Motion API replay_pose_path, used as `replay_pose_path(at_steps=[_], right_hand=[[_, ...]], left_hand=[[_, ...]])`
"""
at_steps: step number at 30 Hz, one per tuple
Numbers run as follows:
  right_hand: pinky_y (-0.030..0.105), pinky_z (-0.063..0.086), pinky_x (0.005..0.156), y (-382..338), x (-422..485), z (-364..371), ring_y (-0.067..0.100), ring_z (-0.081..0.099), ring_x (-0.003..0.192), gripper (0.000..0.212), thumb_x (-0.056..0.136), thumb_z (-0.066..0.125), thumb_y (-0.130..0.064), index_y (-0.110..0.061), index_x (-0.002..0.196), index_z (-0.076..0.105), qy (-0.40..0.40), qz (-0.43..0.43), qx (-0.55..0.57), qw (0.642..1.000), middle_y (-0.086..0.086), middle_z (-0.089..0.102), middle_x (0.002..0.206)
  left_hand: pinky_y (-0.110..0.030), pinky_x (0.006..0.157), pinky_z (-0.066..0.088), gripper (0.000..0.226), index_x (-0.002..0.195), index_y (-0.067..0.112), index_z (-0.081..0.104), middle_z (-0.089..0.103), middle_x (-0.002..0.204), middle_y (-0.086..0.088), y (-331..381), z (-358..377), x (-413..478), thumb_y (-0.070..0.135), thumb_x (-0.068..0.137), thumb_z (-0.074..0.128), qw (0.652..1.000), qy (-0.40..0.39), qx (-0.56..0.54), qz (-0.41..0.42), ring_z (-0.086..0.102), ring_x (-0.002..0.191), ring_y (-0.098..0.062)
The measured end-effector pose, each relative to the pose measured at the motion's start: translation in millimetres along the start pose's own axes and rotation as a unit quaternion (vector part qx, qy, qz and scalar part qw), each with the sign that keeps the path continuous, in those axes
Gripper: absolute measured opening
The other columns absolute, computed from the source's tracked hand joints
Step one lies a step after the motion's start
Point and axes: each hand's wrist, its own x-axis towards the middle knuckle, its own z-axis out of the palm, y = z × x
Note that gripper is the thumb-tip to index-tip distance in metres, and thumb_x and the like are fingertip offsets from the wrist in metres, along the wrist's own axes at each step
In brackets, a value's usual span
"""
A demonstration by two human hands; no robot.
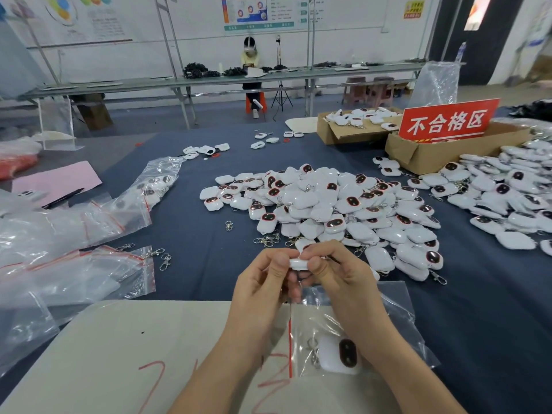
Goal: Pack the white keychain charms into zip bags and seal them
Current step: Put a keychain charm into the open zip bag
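Observation:
Both hands meet above the table's near edge. My left hand and my right hand together pinch one white keychain charm, mostly hidden by the fingers. Under my right wrist lies a clear zip bag with a red seal strip, and inside it sits a white charm with a dark oval face. A big heap of loose white charms lies just beyond my hands. Empty zip bags are spread at the left.
A beige board with red marks lies at the near edge. Two cardboard boxes with a red sign stand at the back right, next to another charm pile. Loose metal clasps lie on the blue cloth. A person sits at a far bench.

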Motion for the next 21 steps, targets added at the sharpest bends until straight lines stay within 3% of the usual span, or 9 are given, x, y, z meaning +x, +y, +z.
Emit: replay_pose_path(at_steps=[2,5,9,11,14,16,21], right_hand=[[0.047,0.059,0.078,0.5,0.4,1.0,0.030,0.070,0.077,0.013,0.087,0.064,-0.029,-0.018,0.091,0.070,0.004,-0.004,0.003,1.000,0.011,0.074,0.083],[0.030,0.057,0.067,-1.4,0.4,3.3,0.018,0.069,0.071,0.009,0.092,0.065,-0.023,-0.027,0.093,0.073,-0.024,-0.020,0.022,0.999,0.005,0.075,0.083],[0.025,0.058,0.073,-6.2,0.0,4.1,0.014,0.072,0.082,0.017,0.088,0.068,-0.024,-0.034,0.098,0.077,-0.038,0.009,0.042,0.998,0.004,0.078,0.094],[0.030,0.060,0.073,-4.4,1.2,2.2,0.017,0.073,0.083,0.016,0.084,0.069,-0.022,-0.033,0.091,0.078,-0.017,0.036,0.049,0.998,0.005,0.078,0.092],[0.024,0.058,0.076,-2.7,2.1,-1.0,0.016,0.073,0.085,0.030,0.089,0.067,0.000,-0.028,0.084,0.077,0.023,0.026,0.012,0.999,0.002,0.077,0.090],[0.022,0.057,0.079,-3.2,1.0,-1.8,0.015,0.072,0.086,0.029,0.091,0.066,0.003,-0.025,0.089,0.075,0.031,0.012,-0.010,0.999,0.000,0.077,0.091],[0.024,0.057,0.083,-3.4,-1.9,-0.3,0.017,0.072,0.093,0.021,0.088,0.066,0.007,-0.014,0.091,0.071,0.026,-0.013,-0.018,0.999,0.000,0.075,0.098]], left_hand=[[-0.022,0.056,0.049,0.032,0.089,0.019,0.076,0.057,0.065,-0.002,0.4,0.5,0.0,0.047,0.084,0.060,1.000,0.000,-0.011,-0.001,0.054,0.057,-0.013],[-0.021,0.057,0.051,0.033,0.087,0.018,0.077,0.058,0.067,-0.003,1.9,1.3,-0.9,0.043,0.089,0.056,0.997,0.005,-0.072,-0.027,0.056,0.057,-0.013],[-0.024,0.055,0.055,0.035,0.089,0.014,0.079,0.059,0.069,-0.006,6.9,0.6,1.0,0.043,0.087,0.059,0.980,0.011,-0.167,-0.106,0.059,0.055,-0.013],[-0.026,0.057,0.057,0.034,0.089,0.018,0.078,0.067,0.074,-0.009,5.7,0.3,0.9,0.041,0.092,0.054,0.993,0.011,-0.091,-0.075,0.065,0.060,-0.017],[-0.029,0.076,0.061,0.035,0.106,0.018,0.074,0.076,0.102,-0.007,1.1,1.9,-1.2,0.038,0.100,0.047,0.998,0.015,0.056,0.019,0.075,0.092,-0.023],[-0.029,0.085,0.060,0.035,0.111,0.011,0.072,0.075,0.108,-0.007,1.3,4.5,-2.8,0.035,0.096,0.052,0.998,0.020,0.055,0.033,0.073,0.101,-0.024],[-0.026,0.086,0.058,0.029,0.106,0.000,0.069,0.077,0.105,-0.008,4.3,5.8,-2.6,0.023,0.091,0.059,0.998,0.020,0.032,0.048,0.074,0.098,-0.021]])
